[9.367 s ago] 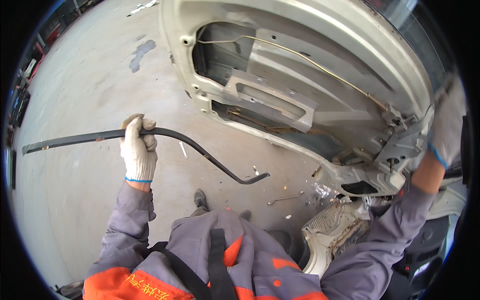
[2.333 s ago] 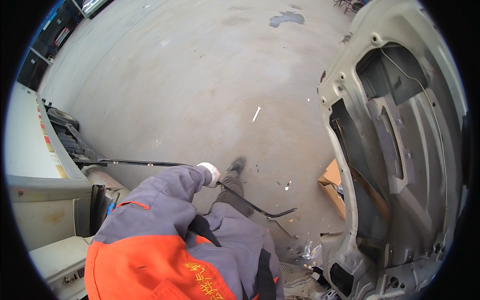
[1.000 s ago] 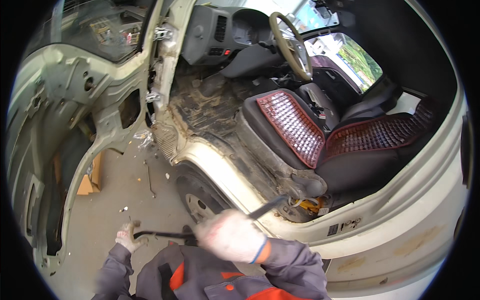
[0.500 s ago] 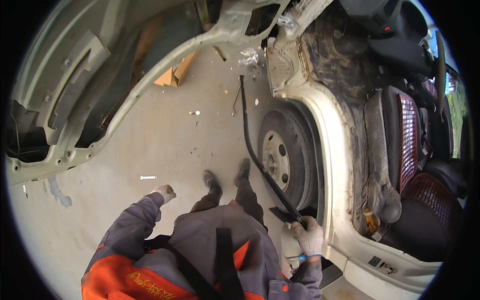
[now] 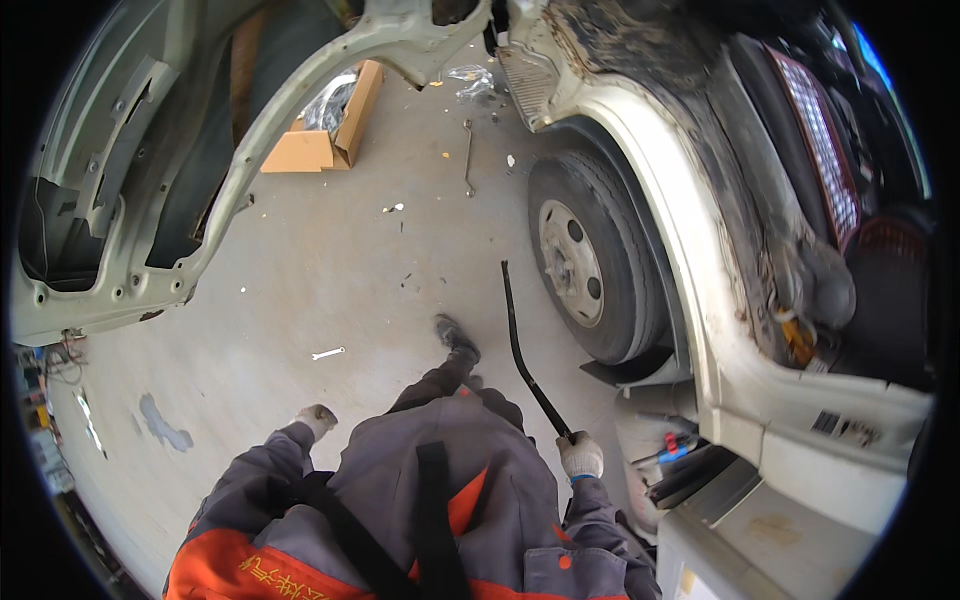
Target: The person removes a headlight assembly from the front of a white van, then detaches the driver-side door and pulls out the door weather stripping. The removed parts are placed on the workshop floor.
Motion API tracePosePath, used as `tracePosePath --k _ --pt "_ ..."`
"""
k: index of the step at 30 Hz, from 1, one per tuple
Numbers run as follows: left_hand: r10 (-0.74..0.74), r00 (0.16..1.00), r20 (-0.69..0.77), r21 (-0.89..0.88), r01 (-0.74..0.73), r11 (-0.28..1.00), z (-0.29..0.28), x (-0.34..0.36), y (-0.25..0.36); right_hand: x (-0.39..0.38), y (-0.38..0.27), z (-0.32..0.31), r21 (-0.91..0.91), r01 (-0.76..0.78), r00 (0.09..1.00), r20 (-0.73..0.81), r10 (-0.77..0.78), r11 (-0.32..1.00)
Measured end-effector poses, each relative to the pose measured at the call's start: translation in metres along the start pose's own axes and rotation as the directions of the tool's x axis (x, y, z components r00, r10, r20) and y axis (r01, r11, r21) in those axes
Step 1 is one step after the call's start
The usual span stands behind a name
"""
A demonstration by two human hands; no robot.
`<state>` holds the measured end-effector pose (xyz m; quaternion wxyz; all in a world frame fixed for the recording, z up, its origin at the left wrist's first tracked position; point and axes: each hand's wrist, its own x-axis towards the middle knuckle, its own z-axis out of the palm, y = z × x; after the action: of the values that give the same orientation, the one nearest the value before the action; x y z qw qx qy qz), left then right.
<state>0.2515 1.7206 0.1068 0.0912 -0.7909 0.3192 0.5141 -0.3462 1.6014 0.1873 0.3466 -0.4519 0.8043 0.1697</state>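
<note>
My right hand (image 5: 582,456), in a pale knit glove, is closed around the near end of a long black bent metal bar (image 5: 519,358). The bar slopes up and away to the left, and its far tip hangs beside the truck wheel (image 5: 572,262) without touching it. On my left, my gloved left hand (image 5: 317,421) hangs low with its fingers curled in, and nothing shows in it. A small open-end wrench (image 5: 328,353) lies on the floor just beyond that hand.
An open pale vehicle door (image 5: 215,220) arches on the left. To the right stands the cab body (image 5: 680,235) with its doorway and seat. Ahead on the floor are a cardboard box (image 5: 355,125), a longer wrench (image 5: 468,160) and plastic wrap (image 5: 472,82). Tools (image 5: 672,450) lie near the step.
My right hand has come leftward, away from the cab sill, bringing the bar with it. The bar's far tip now sits nearer to me. My feet have shifted and the view has turned.
</note>
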Motion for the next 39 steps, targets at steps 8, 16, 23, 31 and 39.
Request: tracePosePath --k 8,16,23,31,39 --pt "0.057 0.998 0.017 0.241 -0.059 0.969 -0.022 -0.045 -0.039 -0.083 0.087 0.155 0.153 -0.191 0.981 0.049 0.186 0.97" --pt "0.249 0.969 0.003 0.328 -0.236 0.915 -0.106 -0.026 -0.013 -0.162 0.077 0.242 0.23 -0.247 0.969 0.04 0.245 0.941" --pt "0.409 0.912 -0.016 0.182 -0.4 0.899 -0.153 -0.019 -0.093 -0.189 0.0 0.299 0.135 -0.196 0.968 -0.132 0.214 0.971" --pt "0.055 0.94 -0.337 -0.028 -0.068 0.997 -0.181 0.04 -0.454 -0.223 -0.156 0.325 0.46 -0.175 0.98 0.17 0.107 0.87" --pt "-0.176 0.962 -0.207 -0.359 0.093 0.929 -0.117 0.02 -0.555 -0.303 -0.295 0.287 0.171 -0.033 0.996 0.088 0.018 0.985"
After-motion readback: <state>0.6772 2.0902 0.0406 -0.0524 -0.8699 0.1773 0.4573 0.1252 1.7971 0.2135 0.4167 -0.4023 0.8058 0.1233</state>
